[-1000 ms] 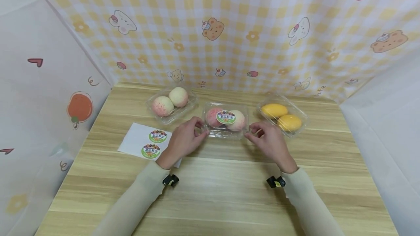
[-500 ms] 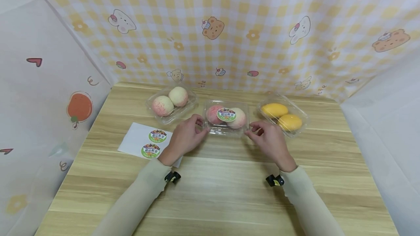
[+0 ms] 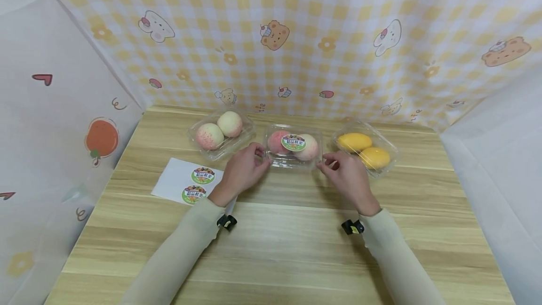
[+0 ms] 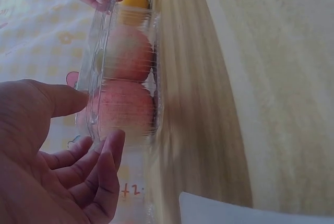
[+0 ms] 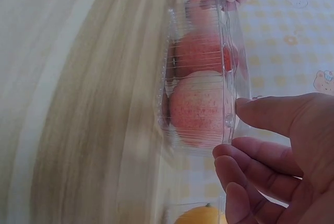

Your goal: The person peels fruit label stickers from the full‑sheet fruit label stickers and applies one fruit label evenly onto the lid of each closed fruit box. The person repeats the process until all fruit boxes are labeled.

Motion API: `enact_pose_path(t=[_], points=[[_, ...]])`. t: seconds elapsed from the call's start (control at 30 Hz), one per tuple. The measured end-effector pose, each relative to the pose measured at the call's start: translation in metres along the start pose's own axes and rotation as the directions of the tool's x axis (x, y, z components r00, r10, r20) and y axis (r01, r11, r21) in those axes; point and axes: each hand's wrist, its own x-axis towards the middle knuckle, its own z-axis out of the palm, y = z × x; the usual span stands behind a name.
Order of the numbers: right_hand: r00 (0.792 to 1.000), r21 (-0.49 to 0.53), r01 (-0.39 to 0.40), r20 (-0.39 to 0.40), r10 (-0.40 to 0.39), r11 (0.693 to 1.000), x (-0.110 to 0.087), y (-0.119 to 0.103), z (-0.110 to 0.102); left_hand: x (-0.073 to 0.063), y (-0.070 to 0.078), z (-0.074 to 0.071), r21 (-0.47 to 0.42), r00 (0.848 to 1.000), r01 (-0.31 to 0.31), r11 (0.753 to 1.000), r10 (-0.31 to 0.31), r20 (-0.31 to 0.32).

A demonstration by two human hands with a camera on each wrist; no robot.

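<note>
Both hands hold a clear plastic clamshell box [image 3: 290, 163] by its near corners, at the back middle of the table. Inside sit two pink-and-cream peaches [image 3: 307, 148]; an oval fruit sticker [image 3: 293, 142] lies on the lid, which is down. My left hand [image 3: 243, 169] pinches the left end of the rim between thumb and fingers. At the other end my right hand [image 3: 348, 175] grips likewise, its thumb against the rim in the right wrist view. The left wrist view shows the peaches [image 4: 125, 106] through the ribbed side wall.
To the left stands another clear box [image 3: 218, 155] with two peaches, without a visible sticker. On the right is a box of two yellow mangoes [image 3: 354, 142]. A white sheet [image 3: 171, 182] with two oval stickers [image 3: 203, 175] lies partly under the left forearm. A checked curtain [image 3: 237, 65] hangs behind.
The middle box has slid away from the person, toward the curtain, with both hands following it. The other boxes and the sticker sheet stay where they were.
</note>
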Motion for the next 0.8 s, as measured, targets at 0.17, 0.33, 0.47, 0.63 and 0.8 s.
enact_pose_path(t=[0.17,0.33,0.47,0.63,0.8], points=[[1.000,-0.002,0.010,-0.014,-0.010,1.000,0.006,0.001,0.000,0.007,0.004,0.001,-0.023,1.000,0.011,1.000,-0.011,-0.001],[1.000,-0.008,0.003,-0.018,-0.003,1.000,0.011,0.003,0.001,0.013,0.004,0.005,-0.034,1.000,0.027,0.999,-0.027,-0.010],[1.000,-0.012,0.000,-0.026,-0.001,1.000,0.016,0.003,0.002,0.018,0.005,0.006,-0.031,0.999,0.046,0.998,-0.046,-0.013],[0.999,-0.014,-0.033,-0.020,0.033,0.999,0.022,0.004,0.004,0.024,0.007,0.007,-0.011,0.998,0.054,0.998,-0.054,-0.020],[0.998,-0.021,-0.063,-0.014,0.063,0.998,0.027,0.003,0.004,0.030,0.009,0.009,0.000,0.998,0.056,0.998,-0.056,-0.026]])
